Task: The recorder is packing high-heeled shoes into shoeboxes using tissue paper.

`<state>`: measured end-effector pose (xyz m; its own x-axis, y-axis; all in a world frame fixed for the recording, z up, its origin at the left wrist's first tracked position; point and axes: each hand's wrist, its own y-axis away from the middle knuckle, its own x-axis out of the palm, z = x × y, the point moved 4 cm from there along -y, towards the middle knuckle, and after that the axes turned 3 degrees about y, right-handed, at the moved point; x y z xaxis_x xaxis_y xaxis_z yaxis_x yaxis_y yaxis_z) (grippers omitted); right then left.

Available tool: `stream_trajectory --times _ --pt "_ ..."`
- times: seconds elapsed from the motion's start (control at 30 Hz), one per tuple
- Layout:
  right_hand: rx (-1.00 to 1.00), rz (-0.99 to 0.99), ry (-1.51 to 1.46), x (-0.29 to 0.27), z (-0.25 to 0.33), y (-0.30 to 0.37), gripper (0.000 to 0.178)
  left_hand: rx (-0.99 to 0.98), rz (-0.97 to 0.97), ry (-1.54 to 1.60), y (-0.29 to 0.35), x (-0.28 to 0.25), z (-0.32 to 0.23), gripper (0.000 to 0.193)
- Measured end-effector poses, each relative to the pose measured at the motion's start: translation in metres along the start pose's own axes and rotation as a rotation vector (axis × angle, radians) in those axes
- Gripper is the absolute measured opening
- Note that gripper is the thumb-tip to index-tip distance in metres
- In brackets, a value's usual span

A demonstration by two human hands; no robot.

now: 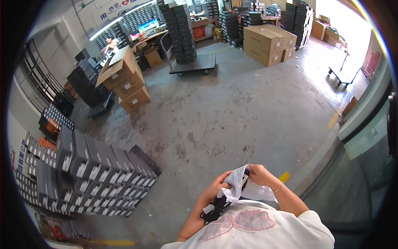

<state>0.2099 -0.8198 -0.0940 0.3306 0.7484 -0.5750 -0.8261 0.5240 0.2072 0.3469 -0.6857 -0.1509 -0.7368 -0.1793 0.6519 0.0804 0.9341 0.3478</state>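
1. Locate the translucent plastic bag (236,179) at the lower centre of the frame, between both hands.
2. Left hand (217,187): fingers bent against the bag's left side; exact finger closure cannot be told.
3. Right hand (258,174): fingers pinched at the bag's upper right edge, beside a dark patterned piece (245,178).
4. Black article (215,208), exact kind unclear: lies below the left hand, beside the left forearm, long axis slanting from lower left to upper right. Left hand is nearer.
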Motion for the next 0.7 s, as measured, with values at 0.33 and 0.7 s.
stream_trajectory --times 0.33,0.7 --pt "-0.142 -0.157 0.068 -0.121 -0.025 -0.287 0.01 0.056 0.002 0.24 -0.204 -0.085 -0.178 0.055" --pt "0.438 -0.897 -0.04 -0.357 -0.168 -0.415 0.016 -0.255 0.257 0.088 -0.485 -0.111 -0.389 0.053"
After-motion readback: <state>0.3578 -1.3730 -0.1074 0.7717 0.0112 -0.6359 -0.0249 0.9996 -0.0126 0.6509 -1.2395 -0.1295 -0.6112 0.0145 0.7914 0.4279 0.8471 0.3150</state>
